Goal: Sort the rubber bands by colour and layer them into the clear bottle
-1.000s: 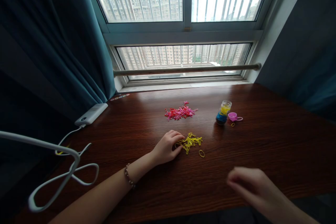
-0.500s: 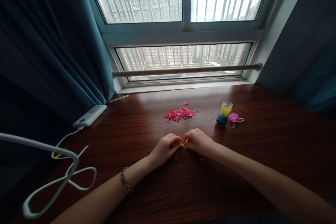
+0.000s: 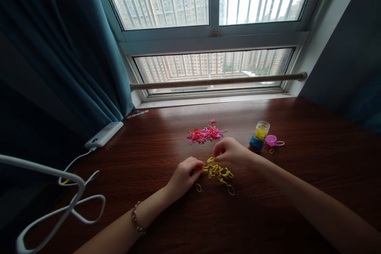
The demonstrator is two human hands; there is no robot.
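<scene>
Several yellow rubber bands (image 3: 213, 170) lie spread on the brown table between and below my hands. My left hand (image 3: 185, 174) is pinched at the left edge of these bands, with a yellow band at its fingertips. My right hand (image 3: 230, 151) is raised a little above them, thumb and forefinger together at a yellow band (image 3: 210, 159); whether it grips that band is hard to make out. One loose yellow band (image 3: 198, 187) lies just below my left hand. Beyond the hands is a heap of pink and red bands (image 3: 205, 134).
A clear jar (image 3: 259, 135) with yellow and blue contents stands at the right, beside a pink cap (image 3: 271, 140) and a small yellow band. A white device (image 3: 104, 134) and its white cable (image 3: 73, 206) are at the left, near a blue curtain.
My right hand has moved up and slightly right, away from my left hand, uncovering the yellow bands. My left hand is slightly lower left. The view has shifted a little.
</scene>
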